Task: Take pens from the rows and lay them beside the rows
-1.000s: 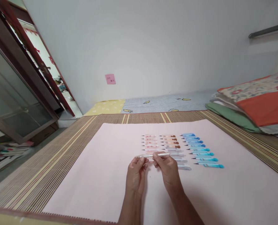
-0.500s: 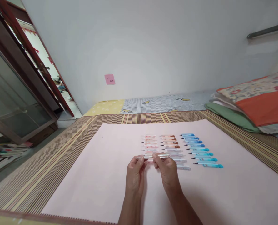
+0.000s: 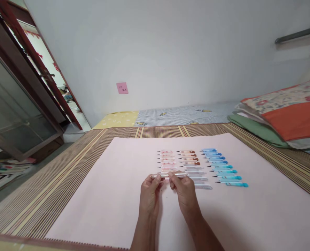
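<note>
- Eight blue pens (image 3: 229, 171) lie in the right-hand column, the upper ones deeper blue, the lower ones turquoise, dark tips pointing left.
- Four brown pens (image 3: 189, 159) head the middle column; four grey pens (image 3: 203, 187) follow below, partly covered by the right hand (image 3: 185, 191).
- At least five pink pens (image 3: 168, 159) make up the left column; its near end is hidden behind the hands, so the full count cannot be told.
- One pale pen (image 3: 163, 175) is held level above the near end of the left and middle columns: the fingers of the left hand (image 3: 149, 192) are clamped on its left end, those of the right hand around its middle.
- All the columns rest on one large pale pink sheet (image 3: 100, 195), which lies on a striped mat (image 3: 50, 184).
- Around it: a patterned cloth (image 3: 170, 116) beyond the mat, folded bedding (image 3: 296, 118) at far right, one pink note (image 3: 122, 88) on the wall (image 3: 176, 52), and books (image 3: 11, 174) at far left.
- Compared with half a second ago, the right fingers sit slightly closer to the left ones; the columns are unchanged.
</note>
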